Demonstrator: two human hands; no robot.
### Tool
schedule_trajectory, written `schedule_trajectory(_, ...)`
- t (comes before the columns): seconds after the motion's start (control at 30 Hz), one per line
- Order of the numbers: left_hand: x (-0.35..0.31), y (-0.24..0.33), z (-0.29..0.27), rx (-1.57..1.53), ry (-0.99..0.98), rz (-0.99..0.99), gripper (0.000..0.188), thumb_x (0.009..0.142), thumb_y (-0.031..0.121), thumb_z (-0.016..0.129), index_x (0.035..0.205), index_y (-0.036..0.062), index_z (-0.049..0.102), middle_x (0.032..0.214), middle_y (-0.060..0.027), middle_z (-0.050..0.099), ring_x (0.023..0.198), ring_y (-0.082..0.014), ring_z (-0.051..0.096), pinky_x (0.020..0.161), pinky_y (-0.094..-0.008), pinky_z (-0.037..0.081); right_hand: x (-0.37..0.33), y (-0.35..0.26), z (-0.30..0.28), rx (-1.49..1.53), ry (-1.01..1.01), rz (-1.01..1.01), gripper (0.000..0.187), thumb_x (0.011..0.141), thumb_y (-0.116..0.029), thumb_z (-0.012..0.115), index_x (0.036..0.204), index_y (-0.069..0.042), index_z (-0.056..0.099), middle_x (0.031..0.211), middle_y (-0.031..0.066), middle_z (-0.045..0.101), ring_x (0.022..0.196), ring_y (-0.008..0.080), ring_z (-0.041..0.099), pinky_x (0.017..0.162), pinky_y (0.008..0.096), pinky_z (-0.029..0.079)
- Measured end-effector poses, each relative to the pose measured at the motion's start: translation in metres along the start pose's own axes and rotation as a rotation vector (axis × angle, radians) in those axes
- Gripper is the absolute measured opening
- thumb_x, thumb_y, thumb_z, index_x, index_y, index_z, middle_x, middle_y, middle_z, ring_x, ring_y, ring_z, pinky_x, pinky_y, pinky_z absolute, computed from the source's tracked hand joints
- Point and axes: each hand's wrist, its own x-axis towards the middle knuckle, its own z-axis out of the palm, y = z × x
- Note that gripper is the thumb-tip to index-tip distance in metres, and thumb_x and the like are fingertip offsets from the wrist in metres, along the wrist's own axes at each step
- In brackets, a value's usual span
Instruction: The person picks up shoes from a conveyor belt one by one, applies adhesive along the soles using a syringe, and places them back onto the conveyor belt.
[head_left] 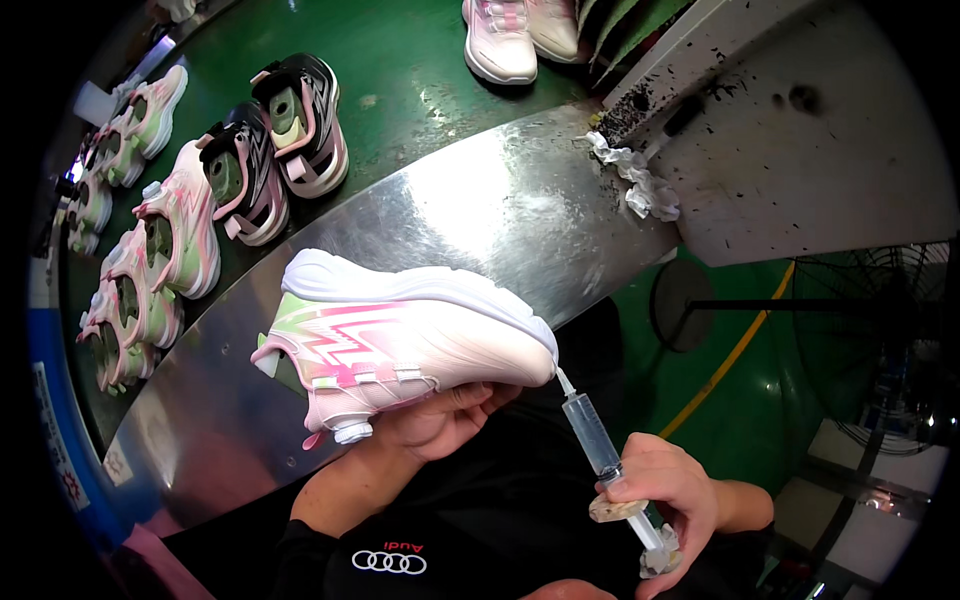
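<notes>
Sneaker (430,325) tilted sole-up over counter's (560,200) near edge, left hand (440,425) grasping it; right hand (665,480) grips syringe (592,435), nozzle (566,382) at toe (527,362). Best: brace shoe, steady tip, press evenly.

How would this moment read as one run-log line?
left hand: holds pink-and-white shoe | right hand: holds syringe | syringe nozzle: at toe

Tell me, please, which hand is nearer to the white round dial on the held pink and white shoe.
Left. The left hand holds the shoe just right of the dial; the right hand is farther right, holding a clear plastic syringe.
</notes>
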Motion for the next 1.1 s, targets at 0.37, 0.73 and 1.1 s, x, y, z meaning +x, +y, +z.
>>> schedule_trajectory(0.37,0.005,0.001,0.001,-0.081,0.038,0.031,0.049,0.083,-0.005,0.061,0.126,0.0142,0.047,0.123,-0.0057,0.054,0.115,-0.0198,0.053,0.095,-0.0318,0.048,0.011,0.008,0.011,-0.344,-0.07,-0.082,0.064,0.062,-0.042,0.078,0.108,-0.003,0.059,0.082,0.0034,0.06,0.056,0.0173,0.043,0.053,0.0278,0.036)
schedule_trajectory(0.73,0.003,0.003,0.0,0.004,0.061,-0.008,0.053,0.084,0.014,0.065,0.132,0.0154,0.042,0.123,-0.0076,0.054,0.114,-0.0278,0.054,0.083,-0.0255,0.055,0.009,0.029,0.027,-0.591,-0.008,-0.237,0.06,0.062,-0.041,0.077,0.107,-0.004,0.06,0.081,0.0056,0.056,0.055,0.0173,0.041,0.048,0.0263,0.034)
schedule_trajectory(1.1,-0.002,0.008,0.007,-0.002,0.013,-0.003,0.045,0.087,0.018,0.062,0.129,0.0152,0.046,0.126,-0.0066,0.053,0.117,-0.0278,0.052,0.081,-0.0225,0.054,0.014,0.032,0.031,-0.649,-0.025,-0.267,0.06,0.061,-0.041,0.078,0.106,-0.005,0.059,0.082,0.0056,0.057,0.054,0.0171,0.041,0.048,0.027,0.034)
